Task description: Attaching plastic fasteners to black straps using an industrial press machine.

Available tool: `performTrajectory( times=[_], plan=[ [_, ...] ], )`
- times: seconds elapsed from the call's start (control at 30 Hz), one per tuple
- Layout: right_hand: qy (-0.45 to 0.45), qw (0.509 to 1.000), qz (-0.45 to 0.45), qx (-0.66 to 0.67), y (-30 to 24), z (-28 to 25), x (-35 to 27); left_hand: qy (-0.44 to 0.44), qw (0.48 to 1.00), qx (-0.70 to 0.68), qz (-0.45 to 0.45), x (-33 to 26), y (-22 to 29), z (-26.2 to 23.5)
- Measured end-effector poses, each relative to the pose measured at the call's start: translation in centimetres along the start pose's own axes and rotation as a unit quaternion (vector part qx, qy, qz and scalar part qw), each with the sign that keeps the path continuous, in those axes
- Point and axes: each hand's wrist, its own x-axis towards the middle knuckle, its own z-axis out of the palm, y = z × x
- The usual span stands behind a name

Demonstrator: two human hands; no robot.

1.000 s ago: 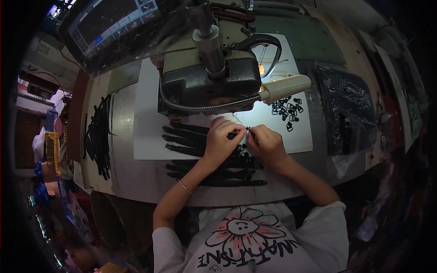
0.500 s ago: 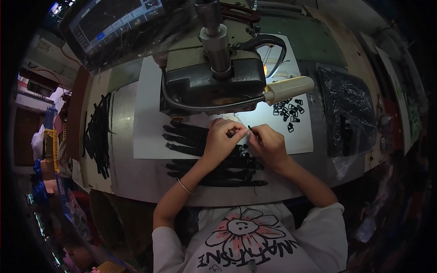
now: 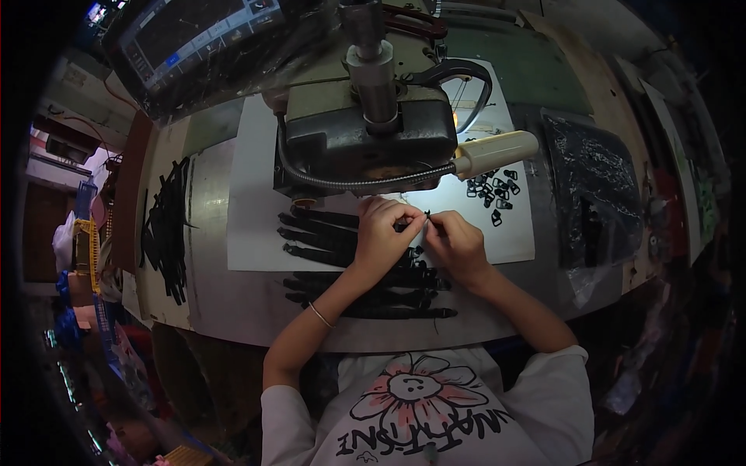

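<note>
My left hand (image 3: 383, 235) and my right hand (image 3: 460, 242) meet just in front of the sewing machine's head, fingertips almost touching. Both are closed in a pinch around a small black piece (image 3: 427, 213), perhaps a strap end; the fingers cover most of it, so its exact kind is unclear. Below and left of my hands lie finished-looking black straps (image 3: 318, 247) in rows, partly hidden under my left hand and wrist. Small black buckles (image 3: 497, 186) are scattered on the white board (image 3: 252, 179) to the right of my right hand.
The dark sewing machine head (image 3: 365, 144) overhangs the work area, with a cream-handled lamp (image 3: 497, 151) on a flexible metal neck. A screen (image 3: 202, 35) stands upper left. Loose black straps (image 3: 165, 233) lie far left. A plastic bag of dark items (image 3: 594, 186) sits at right.
Both hands stay nearly in place, with slight finger movement. The tip of the small black piece now points more upward between the fingertips.
</note>
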Motion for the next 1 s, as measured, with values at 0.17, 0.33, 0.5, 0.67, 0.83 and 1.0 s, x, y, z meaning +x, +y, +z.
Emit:
performTrajectory(
  times=[0.17, 0.33, 0.5, 0.67, 0.83, 1.0],
  plan=[
    [0.016, 0.999, 0.038, 0.026, -0.1, -0.4, 0.2, -0.023, 0.998, 0.059, -0.028, 0.3, 1.0, -1.0],
    [0.001, 0.999, 0.028, 0.023, -0.4, -0.4, 0.0, 0.012, 1.0, 0.023, 0.009, -0.2, 0.4, -0.3],
    [-0.023, 0.977, 0.144, 0.154, -0.2, -0.8, 0.1, -0.025, 1.0, -0.003, -0.007, 0.1, 0.8, -2.1],
    [-0.074, 0.951, 0.163, 0.253, 0.1, -0.9, 0.3, -0.073, 0.997, 0.009, -0.033, -0.4, 0.0, -3.4],
    [-0.135, 0.841, 0.28, 0.443, 0.5, -1.1, 0.4, -0.126, 0.99, -0.063, -0.024, 0.3, 0.2, -4.1],
    [-0.179, 0.779, 0.309, 0.516, 0.6, -1.1, 0.7, -0.179, 0.982, -0.047, 0.028, 0.7, -0.9, -4.8]
  ],
)
